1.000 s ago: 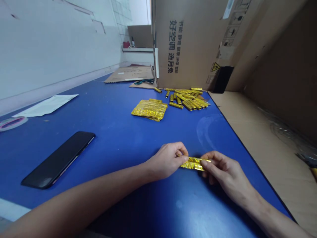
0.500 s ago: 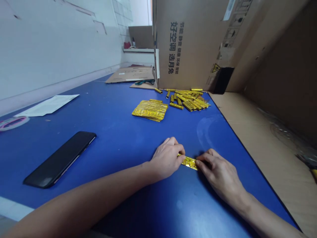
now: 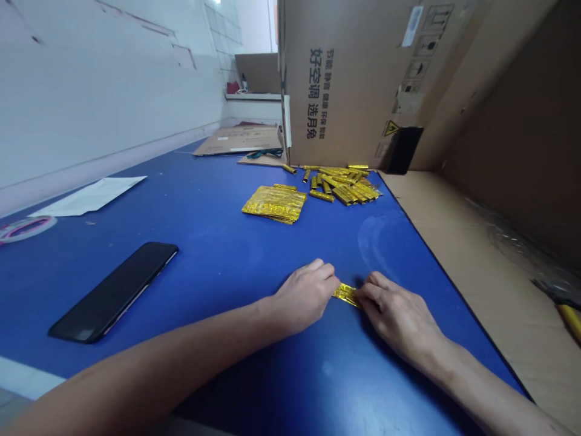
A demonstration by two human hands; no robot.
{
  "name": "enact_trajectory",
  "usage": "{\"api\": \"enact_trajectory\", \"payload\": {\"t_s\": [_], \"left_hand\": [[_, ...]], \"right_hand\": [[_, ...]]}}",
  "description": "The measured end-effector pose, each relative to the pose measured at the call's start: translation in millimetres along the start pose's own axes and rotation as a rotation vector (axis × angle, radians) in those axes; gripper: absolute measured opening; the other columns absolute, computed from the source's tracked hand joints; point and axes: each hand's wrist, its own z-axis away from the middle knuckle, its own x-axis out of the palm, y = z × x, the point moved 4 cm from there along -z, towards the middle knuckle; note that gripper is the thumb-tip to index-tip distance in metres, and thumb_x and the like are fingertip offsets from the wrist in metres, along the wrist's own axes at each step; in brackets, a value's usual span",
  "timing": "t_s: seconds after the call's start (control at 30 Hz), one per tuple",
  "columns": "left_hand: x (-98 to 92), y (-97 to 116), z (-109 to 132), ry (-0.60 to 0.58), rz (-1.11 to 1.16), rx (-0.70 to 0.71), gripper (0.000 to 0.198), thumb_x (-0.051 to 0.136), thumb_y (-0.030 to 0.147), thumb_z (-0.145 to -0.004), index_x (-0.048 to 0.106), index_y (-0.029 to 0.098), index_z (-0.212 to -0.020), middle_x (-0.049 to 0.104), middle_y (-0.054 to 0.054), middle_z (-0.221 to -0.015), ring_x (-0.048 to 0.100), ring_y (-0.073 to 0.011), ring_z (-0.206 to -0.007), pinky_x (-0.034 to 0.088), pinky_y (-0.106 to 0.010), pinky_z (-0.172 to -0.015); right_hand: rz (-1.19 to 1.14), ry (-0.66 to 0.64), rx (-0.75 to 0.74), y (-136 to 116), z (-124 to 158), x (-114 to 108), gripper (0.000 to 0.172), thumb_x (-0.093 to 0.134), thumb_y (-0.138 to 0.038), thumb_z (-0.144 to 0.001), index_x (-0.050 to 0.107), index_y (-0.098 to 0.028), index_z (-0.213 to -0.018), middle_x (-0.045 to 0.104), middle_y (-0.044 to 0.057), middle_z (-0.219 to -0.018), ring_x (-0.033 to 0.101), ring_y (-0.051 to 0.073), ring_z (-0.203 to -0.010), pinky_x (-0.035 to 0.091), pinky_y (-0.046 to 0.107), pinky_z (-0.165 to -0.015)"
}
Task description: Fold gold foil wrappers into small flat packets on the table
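Note:
A small strip of gold foil [image 3: 345,295] lies on the blue table between my hands, its ends tucked under my fingers. My left hand [image 3: 306,297] pinches its left end, and my right hand [image 3: 394,310] presses on its right end. Farther off stands a flat stack of gold foil packets [image 3: 275,204]. Beside that stack lies a loose pile of rolled gold foil sticks [image 3: 340,188]. Neither hand touches these.
A black smartphone [image 3: 113,292] lies on the blue table [image 3: 218,254] to the left, beyond a white paper sheet [image 3: 91,197] and a tape roll [image 3: 25,229]. A cardboard box [image 3: 345,85] stands behind the sticks. Cardboard [image 3: 490,284] lines the right side, with a yellow-handled tool [image 3: 569,318].
The foil strip has been folded shorter and now lies lower on the table. My hands have come closer together over it, pressing it down.

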Motion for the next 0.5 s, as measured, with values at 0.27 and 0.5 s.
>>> {"api": "enact_trajectory", "payload": {"t_s": [0.27,0.5], "left_hand": [[0.5,14,7,-0.050,-0.055,0.060,0.026,0.034,0.011,-0.084,0.048,0.011,-0.106,0.052,-0.008,-0.090,0.044,-0.0200,-0.085,0.037,-0.031,-0.073],[-4.8,15,0,-0.114,-0.152,0.057,0.028,0.040,0.015,-0.080,0.047,0.014,-0.107,0.050,-0.007,-0.091,0.043,-0.0223,-0.084,0.037,-0.032,-0.066]], "right_hand": [[0.096,0.008,-0.084,-12,5,-6,0.025,0.037,-0.026,-0.084,0.060,-0.018,-0.084,0.050,0.005,-0.076,0.050,0.016,-0.068,0.043,0.028,-0.060],[0.124,-0.007,-0.079,-8,6,-1,0.023,0.041,-0.029,-0.082,0.057,-0.020,-0.096,0.051,0.005,-0.080,0.051,0.016,-0.067,0.045,0.029,-0.059]]}}
